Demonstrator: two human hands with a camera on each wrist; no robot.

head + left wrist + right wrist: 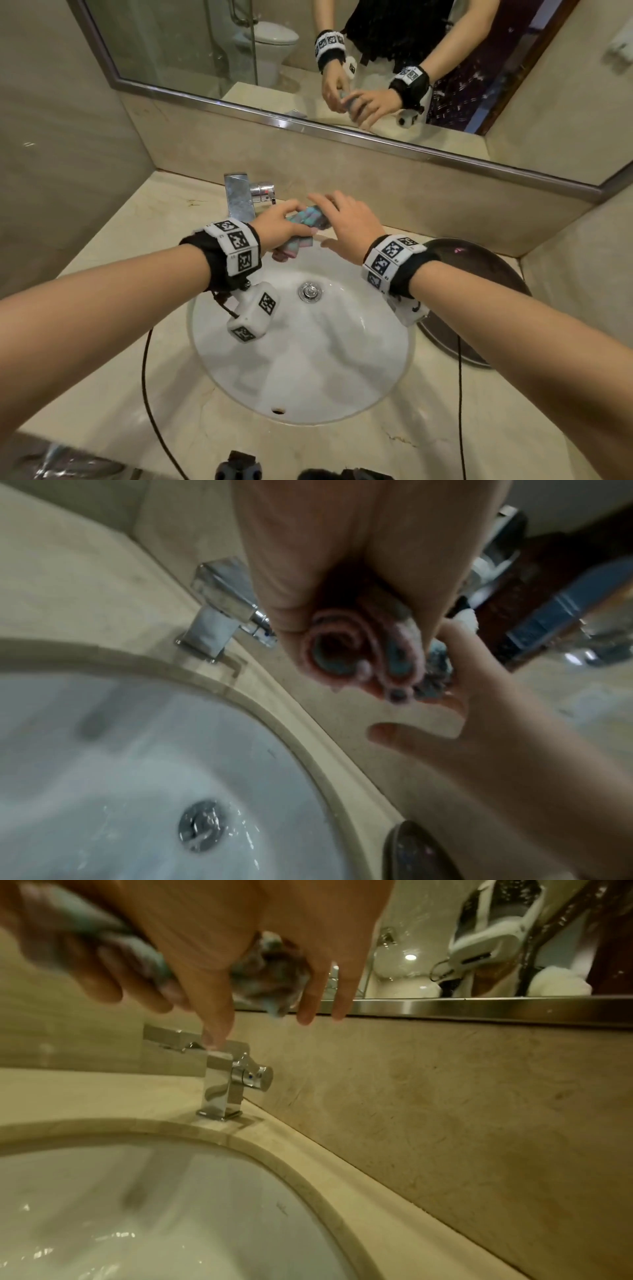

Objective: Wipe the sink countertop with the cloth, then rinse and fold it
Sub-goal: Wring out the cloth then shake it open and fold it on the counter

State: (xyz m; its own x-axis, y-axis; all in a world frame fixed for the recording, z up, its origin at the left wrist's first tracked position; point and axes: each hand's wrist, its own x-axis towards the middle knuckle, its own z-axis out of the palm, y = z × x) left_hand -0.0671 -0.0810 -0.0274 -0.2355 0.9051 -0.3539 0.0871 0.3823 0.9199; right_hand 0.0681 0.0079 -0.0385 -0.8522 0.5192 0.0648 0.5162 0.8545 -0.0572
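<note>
A wet pink-and-blue cloth (306, 221), rolled into a tight twist, hangs above the far rim of the white sink (308, 359). My left hand (279, 224) grips its left part, fingers curled round the roll (359, 656). Over its right end lies my right hand (346, 219), fingers fairly straight and spread. In the right wrist view the cloth's end (270, 982) sits between the extended thumb and fingers. In the left wrist view the right hand (462, 723) touches the roll from the side, thumb held apart.
A chrome faucet (239, 195) stands just left of the hands, with no water running. The beige marble countertop (102, 394) surrounds the basin. A dark round object (479, 274) lies on the counter at right. The backsplash and mirror (205, 51) rise behind.
</note>
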